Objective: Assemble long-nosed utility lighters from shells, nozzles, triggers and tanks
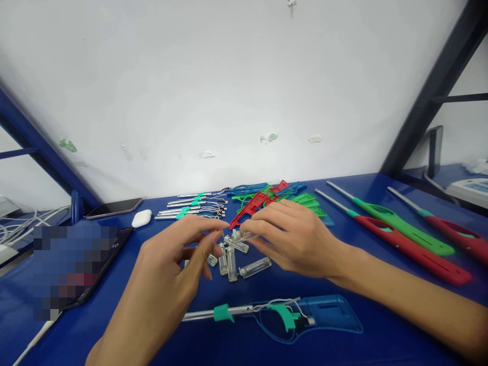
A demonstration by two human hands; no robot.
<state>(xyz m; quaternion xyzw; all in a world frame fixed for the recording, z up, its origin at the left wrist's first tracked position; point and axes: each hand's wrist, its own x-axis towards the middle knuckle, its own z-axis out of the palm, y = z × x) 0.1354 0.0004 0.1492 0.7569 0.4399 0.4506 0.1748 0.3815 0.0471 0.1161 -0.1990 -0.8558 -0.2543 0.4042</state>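
Note:
My left hand (171, 264) is closed in a pinch, thumb and index fingertips together above the pile; anything between them is too small to make out. Just to its right, my right hand (293, 236) grips a clear fuel tank (237, 235) with a whitish valve end pointing left. Beneath both hands lie several more clear fuel tanks (256, 267). Nearer to me is a blue lighter half-shell (335, 312), with a metal tube (202, 313), a green trigger (284, 316) and white wires laid in it.
Behind the hands lie metal lighter tubes with wires (186, 208) and red, green and blue shell halves (253, 207). Assembled lighters (412, 246) are at right. To the left are a phone (114, 207), a white earbud case (142, 218) and a dark device (110, 254) with a cable.

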